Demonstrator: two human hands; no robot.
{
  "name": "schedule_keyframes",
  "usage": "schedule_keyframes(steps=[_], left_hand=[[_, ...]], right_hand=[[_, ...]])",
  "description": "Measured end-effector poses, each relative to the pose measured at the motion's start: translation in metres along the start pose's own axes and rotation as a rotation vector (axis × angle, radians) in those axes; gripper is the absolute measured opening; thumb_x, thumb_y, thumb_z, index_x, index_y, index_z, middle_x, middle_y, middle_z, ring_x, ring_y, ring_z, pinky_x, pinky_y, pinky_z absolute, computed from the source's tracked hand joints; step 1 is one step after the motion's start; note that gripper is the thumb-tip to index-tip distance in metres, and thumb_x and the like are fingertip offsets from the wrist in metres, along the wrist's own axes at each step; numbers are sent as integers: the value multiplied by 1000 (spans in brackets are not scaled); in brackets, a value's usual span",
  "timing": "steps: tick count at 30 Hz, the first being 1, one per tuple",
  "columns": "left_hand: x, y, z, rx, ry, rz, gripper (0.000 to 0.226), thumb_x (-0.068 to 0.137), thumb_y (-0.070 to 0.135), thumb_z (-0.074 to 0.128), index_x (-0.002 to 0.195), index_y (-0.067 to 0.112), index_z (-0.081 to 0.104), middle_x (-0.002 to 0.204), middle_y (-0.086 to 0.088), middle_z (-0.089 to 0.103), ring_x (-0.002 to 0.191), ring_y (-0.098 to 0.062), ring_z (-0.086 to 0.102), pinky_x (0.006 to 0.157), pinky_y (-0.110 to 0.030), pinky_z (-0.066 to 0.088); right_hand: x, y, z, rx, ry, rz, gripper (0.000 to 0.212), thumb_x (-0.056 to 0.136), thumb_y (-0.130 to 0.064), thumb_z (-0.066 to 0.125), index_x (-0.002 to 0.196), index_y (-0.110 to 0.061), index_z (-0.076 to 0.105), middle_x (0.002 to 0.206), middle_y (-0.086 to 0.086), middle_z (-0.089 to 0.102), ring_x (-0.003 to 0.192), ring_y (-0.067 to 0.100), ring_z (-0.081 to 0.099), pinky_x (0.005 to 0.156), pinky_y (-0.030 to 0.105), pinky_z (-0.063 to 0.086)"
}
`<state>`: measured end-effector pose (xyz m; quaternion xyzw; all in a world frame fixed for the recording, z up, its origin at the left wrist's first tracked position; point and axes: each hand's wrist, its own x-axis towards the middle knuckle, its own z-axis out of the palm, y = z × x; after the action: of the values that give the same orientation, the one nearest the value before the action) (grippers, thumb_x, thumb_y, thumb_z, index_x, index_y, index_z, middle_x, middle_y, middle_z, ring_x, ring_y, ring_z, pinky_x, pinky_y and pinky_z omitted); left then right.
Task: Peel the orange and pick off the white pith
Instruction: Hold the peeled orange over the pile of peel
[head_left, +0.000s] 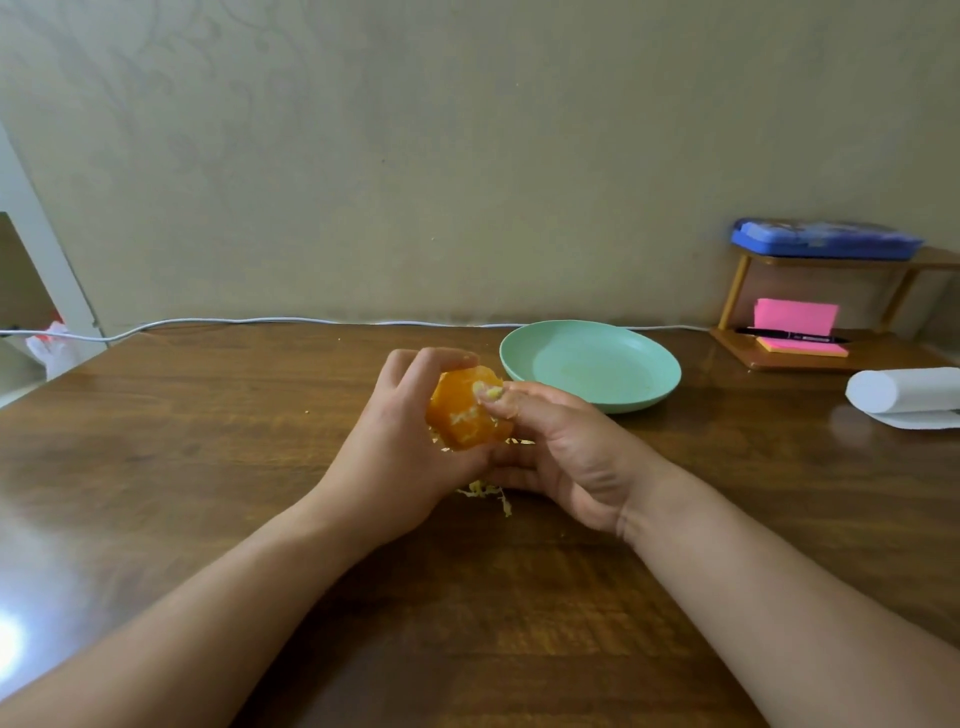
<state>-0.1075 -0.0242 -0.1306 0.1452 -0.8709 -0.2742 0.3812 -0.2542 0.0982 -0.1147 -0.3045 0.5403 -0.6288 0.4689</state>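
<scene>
The left hand (400, 447) curls its fingers round the mostly peeled orange (462, 415), held between both hands, and should turn it slowly while the right hand (566, 452), thumb and forefinger pinching a pith fleck (491, 391) at the fruit's top, plucks gently to spare the flesh.

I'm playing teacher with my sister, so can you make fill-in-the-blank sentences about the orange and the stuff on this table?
The left hand grips the peeled ____.
The right hand pinches pith off it; loose scraps lie on the ____.
The plate beyond the hands is coloured ____.
Missing words: orange, table, green.
</scene>
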Motion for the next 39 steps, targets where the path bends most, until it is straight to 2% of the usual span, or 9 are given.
schedule_keyframes(steps=[4,10,15,17,20,23,27,33,39], left_hand=[[0,3,1,7,-9,44,85,75,40,95,147,41,50,139,13,46,124,-3,56,99,-24,57],[0,7,3,-55,-69,68,100,69,59,90,153,52,37,149,17,40,136,-5,52,106,-16,51],[2,-6,-7,-67,-223,9,115,77,48,88,162,59,11,159,24,22,150,-2,34,118,-27,38],[3,-8,-11,-114,-257,-52,110,77,52,78,160,63,7,158,29,20,153,0,27,116,-25,32],[6,-14,-14,-223,-184,-138,98,73,67,62,160,58,17,159,24,27,151,2,30,111,-17,33],[9,-20,-13,-263,-99,-199,90,73,73,58,156,55,27,158,17,36,147,-4,38,118,-32,37],[11,-23,-12,-265,-69,-220,92,74,78,56,157,46,33,159,14,39,145,-5,42,115,-32,39],[10,-22,-11,-253,-85,-254,89,74,79,56,154,46,35,156,14,42,140,-4,45,111,-29,40],[9,-21,-9,-236,-88,-256,78,83,66,61,154,42,38,153,14,45,138,-1,47,110,-27,41]], right_hand=[[-2,-1,-1,62,-38,-4,71,83,-35,83,146,-14,57,119,11,74,80,16,75,76,38,62],[-6,0,-2,-79,52,-82,67,80,-37,92,139,-25,63,136,8,70,122,29,70,97,54,62],[-18,-6,0,-895,323,-403,70,83,-44,88,140,-46,46,133,-18,55,121,7,57,99,29,58],[-20,-11,-2,-1054,373,-458,74,84,-46,86,142,-47,41,136,-19,49,122,4,51,100,23,53],[-15,-24,-12,-1072,405,-426,72,83,-46,87,140,-44,43,132,-17,51,117,6,52,98,25,51],[2,-51,-43,-1067,509,-383,66,80,-41,90,133,-38,52,123,-10,60,108,14,60,87,29,48],[32,-83,-95,-1194,669,-218,67,79,-41,90,134,-30,53,121,-1,62,102,23,60,83,31,45],[72,-65,-112,-1307,617,-108,65,77,-44,87,130,-29,52,120,2,64,100,24,60,81,35,49],[89,-51,-118,-1335,592,-96,84,80,-52,87,150,-28,45,148,6,56,128,28,58,99,37,49]])
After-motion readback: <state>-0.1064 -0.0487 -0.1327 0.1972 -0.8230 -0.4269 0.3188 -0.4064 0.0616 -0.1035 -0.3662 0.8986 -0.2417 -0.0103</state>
